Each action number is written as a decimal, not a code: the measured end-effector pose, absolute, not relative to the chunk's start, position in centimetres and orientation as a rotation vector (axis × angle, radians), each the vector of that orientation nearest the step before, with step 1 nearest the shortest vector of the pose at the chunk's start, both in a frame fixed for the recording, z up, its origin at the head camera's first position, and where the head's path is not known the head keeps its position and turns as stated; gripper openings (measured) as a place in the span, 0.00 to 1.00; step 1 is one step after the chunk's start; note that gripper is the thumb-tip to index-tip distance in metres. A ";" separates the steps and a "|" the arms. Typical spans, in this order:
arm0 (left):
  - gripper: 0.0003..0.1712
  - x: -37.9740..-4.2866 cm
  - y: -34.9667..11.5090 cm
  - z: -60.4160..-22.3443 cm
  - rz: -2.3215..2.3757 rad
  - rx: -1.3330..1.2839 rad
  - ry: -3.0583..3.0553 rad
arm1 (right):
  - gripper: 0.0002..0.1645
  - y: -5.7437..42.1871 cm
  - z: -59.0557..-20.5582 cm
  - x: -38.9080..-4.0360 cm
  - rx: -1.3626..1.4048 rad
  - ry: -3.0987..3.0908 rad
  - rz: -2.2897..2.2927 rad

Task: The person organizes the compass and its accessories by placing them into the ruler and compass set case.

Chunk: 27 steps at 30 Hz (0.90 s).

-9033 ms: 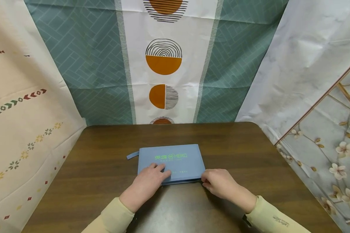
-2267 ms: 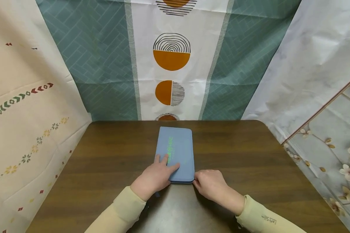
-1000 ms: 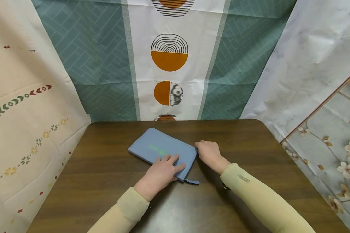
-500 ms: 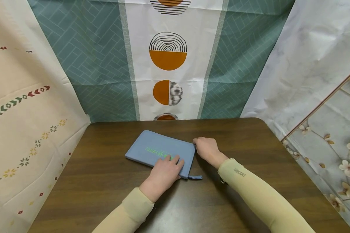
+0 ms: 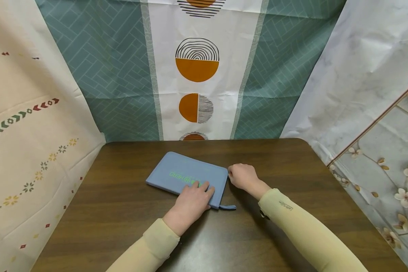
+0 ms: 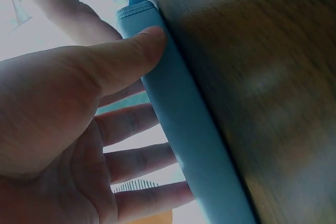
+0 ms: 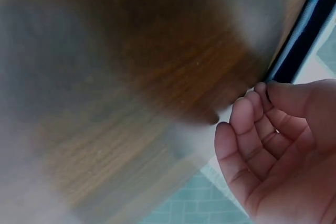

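A blue zip case (image 5: pixel 188 166) with green lettering lies slanted on the table, its lettering upside down in the head view. My left hand (image 5: pixel 192 202) rests on its near right part, fingers stretched over the cover. In the left wrist view the thumb (image 6: pixel 152 43) presses the smooth side edge. A short blue strap (image 5: pixel 227 207) sticks out at the near right corner. At the far right corner my right hand (image 5: pixel 243 176) pinches the zipper pull, thumb (image 7: pixel 289 98) against the forefinger. The pull itself is mostly hidden by the fingertips; a dark zip band (image 7: pixel 307 40) runs along the edge there.
The case lies on a dark brown wooden table (image 5: pixel 122 211) with rounded far corners. A green and white patterned cloth (image 5: pixel 122 75) hangs behind it. Other patterned cloths flank the table at left (image 5: pixel 30 151) and right (image 5: pixel 370 170).
Over the nine seconds the case has turned counter-clockwise, its strap swinging from far left to near right. My right hand has moved farther away. In the last half second almost nothing moves.
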<state>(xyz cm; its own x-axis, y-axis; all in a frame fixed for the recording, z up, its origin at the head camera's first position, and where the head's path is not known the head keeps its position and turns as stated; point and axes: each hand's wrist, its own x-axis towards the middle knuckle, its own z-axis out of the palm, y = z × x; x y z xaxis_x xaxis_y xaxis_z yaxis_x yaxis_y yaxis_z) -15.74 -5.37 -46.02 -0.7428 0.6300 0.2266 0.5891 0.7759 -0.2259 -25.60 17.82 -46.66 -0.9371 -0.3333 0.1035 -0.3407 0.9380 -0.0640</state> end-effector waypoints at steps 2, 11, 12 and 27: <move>0.29 -15.8 -5.3 -46.0 0.204 -0.944 -2.693 | 0.21 17.9 -46.6 -25.2 0.529 -3.009 0.134; 0.29 -15.9 -5.4 -46.1 0.203 -0.946 -2.682 | 0.24 17.4 -46.7 -22.7 0.597 -3.020 0.179; 0.29 -15.9 -5.4 -46.1 0.201 -0.947 -2.677 | 0.24 17.3 -46.7 -22.4 0.609 -3.016 0.183; 0.28 -15.7 -5.4 -46.0 0.209 -0.933 -2.696 | 0.20 16.4 -46.8 -18.9 0.781 -2.980 0.228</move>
